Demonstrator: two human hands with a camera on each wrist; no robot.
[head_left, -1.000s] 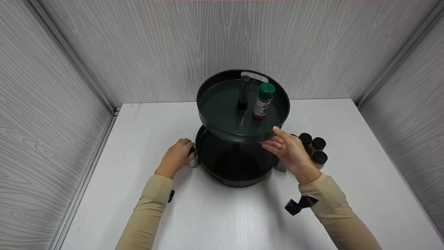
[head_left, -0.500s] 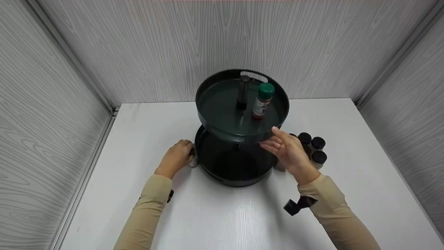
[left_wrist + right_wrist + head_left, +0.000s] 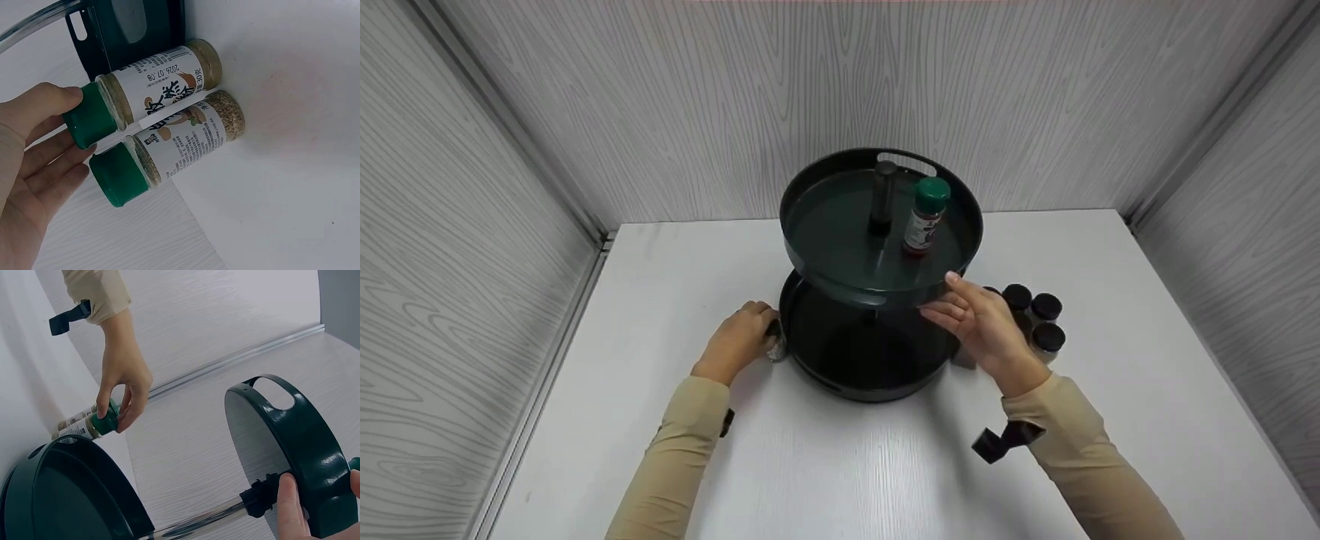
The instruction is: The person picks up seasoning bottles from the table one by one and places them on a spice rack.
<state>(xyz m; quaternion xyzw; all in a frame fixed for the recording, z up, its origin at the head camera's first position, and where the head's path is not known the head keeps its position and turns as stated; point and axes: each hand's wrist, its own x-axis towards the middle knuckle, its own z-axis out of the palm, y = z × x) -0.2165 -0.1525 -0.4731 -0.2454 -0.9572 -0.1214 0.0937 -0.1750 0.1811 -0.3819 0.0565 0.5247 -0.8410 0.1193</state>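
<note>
A two-tier dark green tray stand has an upper tray above a lower tray, joined by a centre post. My left hand is beside the lower tray's left side. In the left wrist view its thumb and fingers pinch the green cap of a spice jar. A second green-capped spice jar stands alongside that one. My right hand grips the upper tray's front right rim, thumb on the edge and fingers beneath. One green-capped jar with reddish contents stands on the upper tray.
Several black-capped jars stand to the right of the lower tray, partly behind my right hand. A grey item shows near my right hand by the lower tray. Wood-grain panels enclose the white table at back and sides.
Both hands keep their places on the jar and the tray rim. The whole scene has shifted very slightly left in the head view.
</note>
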